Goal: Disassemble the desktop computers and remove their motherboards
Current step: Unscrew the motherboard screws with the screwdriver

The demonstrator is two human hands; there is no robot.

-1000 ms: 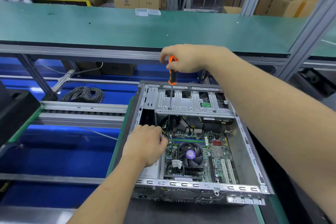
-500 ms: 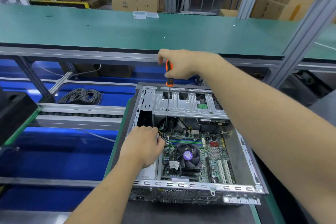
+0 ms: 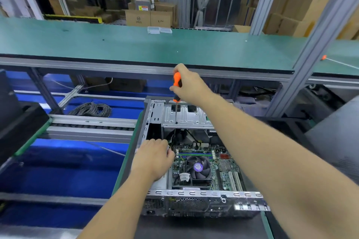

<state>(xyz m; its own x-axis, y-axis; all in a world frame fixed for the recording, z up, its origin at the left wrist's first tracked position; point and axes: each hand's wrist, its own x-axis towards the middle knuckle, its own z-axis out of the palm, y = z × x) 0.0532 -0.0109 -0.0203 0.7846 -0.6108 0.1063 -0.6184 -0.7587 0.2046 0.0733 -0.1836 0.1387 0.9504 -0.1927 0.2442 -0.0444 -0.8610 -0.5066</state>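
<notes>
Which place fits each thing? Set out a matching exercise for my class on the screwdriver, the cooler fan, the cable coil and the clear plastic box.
1 screwdriver
2 cooler fan
3 cable coil
4 clear plastic box

a on the green bench
b on the motherboard
c in the right hand
d left of the computer case

Pairs: 1c, 2b, 3d, 4a

I see the dark grey work mat point(image 3: 194, 228) with its green edge carrying the opened silver metal computer case point(image 3: 194, 203). At twelve o'clock, the long green bench top point(image 3: 116, 46) holds a small clear plastic box point(image 3: 159, 30) (far edge).
</notes>
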